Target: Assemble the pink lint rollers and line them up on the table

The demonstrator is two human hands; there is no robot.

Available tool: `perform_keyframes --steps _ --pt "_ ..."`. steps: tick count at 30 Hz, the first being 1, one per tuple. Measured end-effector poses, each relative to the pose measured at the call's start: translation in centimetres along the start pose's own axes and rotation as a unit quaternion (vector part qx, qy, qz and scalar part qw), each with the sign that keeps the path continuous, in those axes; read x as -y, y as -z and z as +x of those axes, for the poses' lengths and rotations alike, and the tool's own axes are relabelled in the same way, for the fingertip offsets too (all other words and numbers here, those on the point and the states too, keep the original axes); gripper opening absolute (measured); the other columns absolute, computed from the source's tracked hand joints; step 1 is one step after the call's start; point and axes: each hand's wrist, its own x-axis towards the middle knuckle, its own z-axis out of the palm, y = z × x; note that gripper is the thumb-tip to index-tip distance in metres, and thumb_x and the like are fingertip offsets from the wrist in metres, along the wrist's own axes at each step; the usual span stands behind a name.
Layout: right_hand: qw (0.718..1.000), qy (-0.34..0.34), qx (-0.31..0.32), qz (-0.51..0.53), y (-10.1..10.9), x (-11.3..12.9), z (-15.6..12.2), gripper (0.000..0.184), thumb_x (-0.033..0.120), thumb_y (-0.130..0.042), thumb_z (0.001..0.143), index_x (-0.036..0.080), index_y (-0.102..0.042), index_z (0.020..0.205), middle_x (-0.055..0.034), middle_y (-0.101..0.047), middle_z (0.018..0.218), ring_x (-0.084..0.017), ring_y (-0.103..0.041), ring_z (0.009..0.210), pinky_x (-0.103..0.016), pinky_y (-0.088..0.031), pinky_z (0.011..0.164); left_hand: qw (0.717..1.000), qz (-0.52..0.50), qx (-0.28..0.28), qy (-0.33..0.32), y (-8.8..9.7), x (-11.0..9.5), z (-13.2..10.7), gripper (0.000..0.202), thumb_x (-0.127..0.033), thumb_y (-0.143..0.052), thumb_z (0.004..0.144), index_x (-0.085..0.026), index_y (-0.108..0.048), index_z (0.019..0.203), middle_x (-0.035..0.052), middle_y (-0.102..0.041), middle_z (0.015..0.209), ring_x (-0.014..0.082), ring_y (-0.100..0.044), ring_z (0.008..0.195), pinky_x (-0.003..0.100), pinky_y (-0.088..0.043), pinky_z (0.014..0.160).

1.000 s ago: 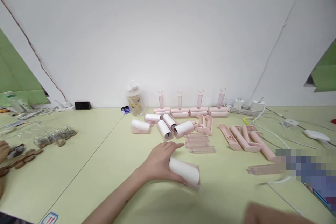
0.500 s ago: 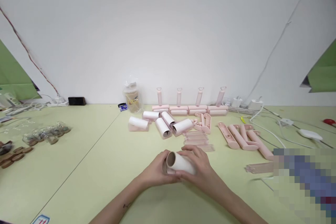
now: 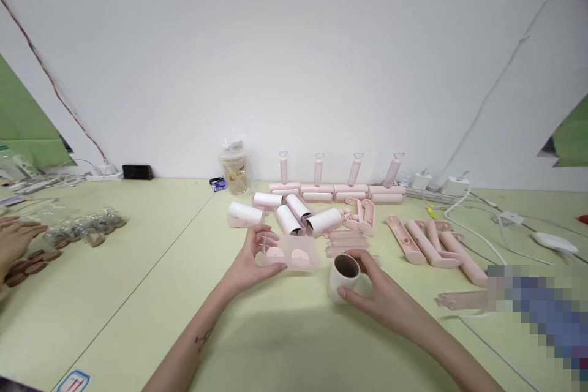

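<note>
My left hand grips a clear pink plastic cover by its left end, held just above the table. My right hand is wrapped round a white paper roll with a brown cardboard core, its open end facing me. The two pieces are apart, cover to the left, roll to the right. Just behind them lie several white rolls and clear pink covers.
Pink roller handles lie at the right, and finished pink rollers stand along the wall. A jar in a bag, chargers and white cables sit at the back. Another person's hand rests at far left by small glass jars.
The roll was first under my left hand alone, then held in both hands. Now the clear cover is off it in my left hand and the roll is in my right.
</note>
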Motion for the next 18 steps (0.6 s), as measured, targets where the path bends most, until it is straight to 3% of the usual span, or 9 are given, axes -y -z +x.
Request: perform_keyframes --steps 2,5,7,9,10,12,15,16,18 --pt "0.996 0.052 -0.074 0.021 0.3 0.1 -0.5 0.054 0.041 -0.054 0.077 0.029 -0.033 0.125 -0.0075 -0.043 0.127 -0.027 -0.044 0.115 -0.042 -0.04 0.087 0.999 -0.036 0.007 -0.017 0.7 -0.6 -0.1 0.054 -0.029 -0.07 0.066 -0.025 -0.034 0.106 0.0039 -0.052 0.102 0.0176 -0.052 0.091 0.032 -0.04 0.081" --pt "0.949 0.206 -0.221 0.096 -0.5 0.6 -2.0 0.034 0.034 -0.051 0.081 0.03 -0.046 0.115 -0.006 -0.047 0.116 -0.026 -0.042 0.112 -0.041 -0.036 0.091 0.995 -0.09 0.028 -0.02 1.8 -1.5 -0.2 0.055 -0.037 -0.071 0.063 -0.024 -0.039 0.105 0.0027 -0.055 0.094 0.0171 -0.052 0.083 0.027 -0.041 0.071" --pt "0.929 0.255 -0.191 0.191 -2.4 1.2 -3.1 0.025 0.031 -0.053 0.081 0.03 -0.054 0.106 -0.0058 -0.052 0.108 -0.025 -0.045 0.108 -0.039 -0.035 0.091 0.99 -0.132 0.052 0.022 2.1 -2.0 -0.3 0.055 -0.048 -0.069 0.06 -0.022 -0.043 0.102 0.0008 -0.056 0.085 0.0154 -0.052 0.074 0.023 -0.04 0.062" --pt "0.921 0.177 -0.087 0.335 -5.1 2.0 -4.0 0.031 0.041 -0.057 0.078 0.029 -0.058 0.107 -0.0077 -0.054 0.115 -0.028 -0.044 0.111 -0.039 -0.036 0.091 0.981 -0.155 0.088 0.083 1.9 -2.2 -0.3 0.051 -0.055 -0.064 0.059 -0.02 -0.048 0.092 -0.0012 -0.054 0.076 0.0129 -0.05 0.065 0.021 -0.038 0.055" --pt "0.897 0.1 -0.05 0.428 -6.4 2.4 -4.2 0.037 0.049 -0.058 0.075 0.029 -0.059 0.106 -0.0073 -0.054 0.117 -0.029 -0.045 0.112 -0.038 -0.037 0.089 0.975 -0.157 0.107 0.111 1.6 -2.2 -0.3 0.048 -0.056 -0.062 0.06 -0.019 -0.049 0.087 -0.002 -0.052 0.072 0.0119 -0.05 0.061 0.021 -0.038 0.052" --pt "0.801 -0.064 0.049 0.593 -8.5 3.0 -4.2 0.047 0.059 -0.053 0.073 0.027 -0.061 0.107 -0.0071 -0.056 0.119 -0.027 -0.047 0.112 -0.036 -0.038 0.089 0.966 -0.149 0.137 0.159 0.5 -2.1 -0.4 0.04 -0.053 -0.058 0.065 -0.018 -0.048 0.08 -0.0026 -0.049 0.068 0.0114 -0.051 0.058 0.02 -0.038 0.048" --pt "0.627 -0.232 0.176 0.722 -10.0 3.3 -3.6 0.046 0.055 -0.046 0.08 0.019 -0.064 0.101 -0.0082 -0.066 0.101 -0.022 -0.058 0.095 -0.031 -0.042 0.081 0.948 -0.125 0.176 0.234 -1.2 -1.7 -0.8 0.034 -0.049 -0.057 0.069 -0.019 -0.043 0.076 -0.0031 -0.049 0.063 0.0128 -0.054 0.052 0.019 -0.037 0.038" --pt "0.592 -0.256 0.193 0.739 -10.1 3.3 -3.4 0.043 0.051 -0.046 0.082 0.017 -0.065 0.098 -0.0079 -0.067 0.094 -0.02 -0.061 0.087 -0.029 -0.044 0.076 0.942 -0.115 0.187 0.255 -1.7 -1.6 -1.0 0.035 -0.05 -0.057 0.07 -0.019 -0.042 0.075 -0.0031 -0.05 0.061 0.0133 -0.053 0.047 0.019 -0.035 0.035" --pt "0.571 -0.276 0.197 0.748 -10.1 3.2 -3.2 0.037 0.045 -0.047 0.083 0.014 -0.065 0.093 -0.006 -0.068 0.082 -0.017 -0.062 0.074 -0.026 -0.045 0.065 0.933 -0.092 0.203 0.284 -2.4 -1.4 -1.3 0.036 -0.053 -0.055 0.07 -0.019 -0.042 0.071 -0.0029 -0.05 0.056 0.0132 -0.051 0.039 0.02 -0.032 0.029"
